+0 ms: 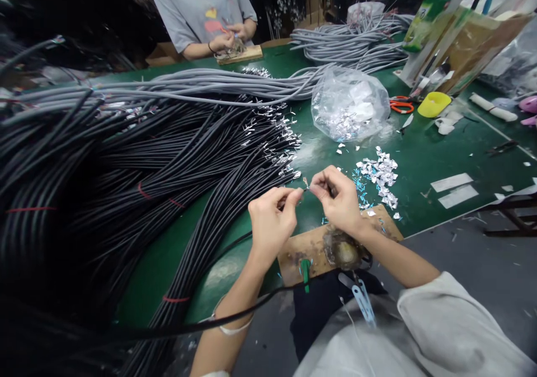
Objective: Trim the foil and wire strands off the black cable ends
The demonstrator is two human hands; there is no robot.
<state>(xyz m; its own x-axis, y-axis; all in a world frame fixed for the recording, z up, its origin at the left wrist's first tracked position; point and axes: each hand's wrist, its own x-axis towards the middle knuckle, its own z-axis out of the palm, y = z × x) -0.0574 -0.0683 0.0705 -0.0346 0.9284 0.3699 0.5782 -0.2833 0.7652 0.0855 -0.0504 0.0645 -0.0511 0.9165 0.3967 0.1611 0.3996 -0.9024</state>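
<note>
Both hands were up over the wooden board [312, 248] at the near edge of the green surface [432, 153]. Left hand [271, 220] pinched the stripped end of a thin black cable [235, 310]; right hand [339, 198] pinched the same tip from the other side, fingertips nearly touching. Looked like a two-point grip to steady the fine wire end, with foil likely being picked off it. The tip itself was too small to resolve.

The cable ran from the left hand back under the left wrist and off toward the near-left corner, slack, so no pull on the end.

Left of the board: a big bundle of black cables [138, 187], foil-wrapped ends fanned toward the board, within reach. Beyond the board: a scatter of foil scraps [380, 173], probably dropped where peeled. Further beyond: a clear plastic bag [350, 103] with more foil bits, orange scissors [400, 105] and a yellow cup [434, 104] to its right.

Far side from the board: grey cables [201, 83], and another person's hands [229, 38] at a second board [241, 55].
</note>
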